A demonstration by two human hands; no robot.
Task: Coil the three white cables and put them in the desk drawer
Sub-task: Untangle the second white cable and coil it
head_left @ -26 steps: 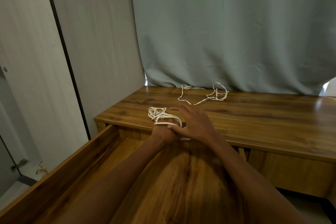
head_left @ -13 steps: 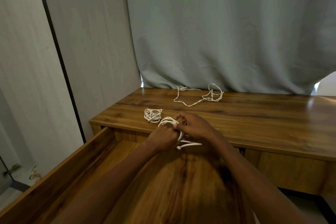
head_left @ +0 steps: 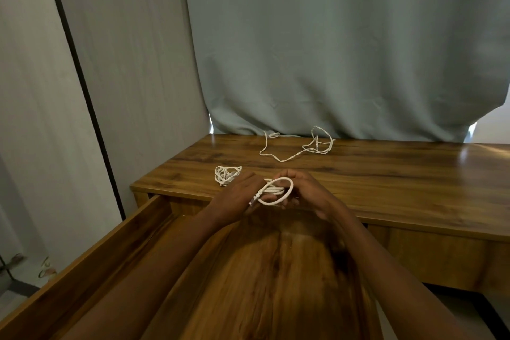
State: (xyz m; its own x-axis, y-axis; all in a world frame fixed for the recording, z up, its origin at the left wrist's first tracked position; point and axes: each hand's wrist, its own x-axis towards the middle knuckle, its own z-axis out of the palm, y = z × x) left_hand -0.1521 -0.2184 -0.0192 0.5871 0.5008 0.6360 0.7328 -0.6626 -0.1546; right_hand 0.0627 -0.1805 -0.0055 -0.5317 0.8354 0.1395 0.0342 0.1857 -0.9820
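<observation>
Both hands meet over the desk's front edge, above the open drawer [head_left: 116,243]. My left hand [head_left: 237,199] and my right hand [head_left: 306,190] hold between them a white cable [head_left: 278,190] wound into a small loop, its plug end sticking out toward the left. A second white cable [head_left: 226,174] lies coiled in a bundle on the desk just left of my left hand. The third white cable [head_left: 298,146] sprawls loose and uncoiled at the back of the desk near the curtain.
The wooden desk [head_left: 400,179] runs to the right. A grey-green curtain [head_left: 331,50] hangs behind it. Grey wall panels [head_left: 96,91] stand to the left. The pulled-out drawer's left wall reaches toward me, and my forearms lie over the drawer's inside.
My hands lifted the cable slightly off the desk edge and its dangling end has been wound in, leaving a tidier loop. The coiled bundle and the loose cable stayed put.
</observation>
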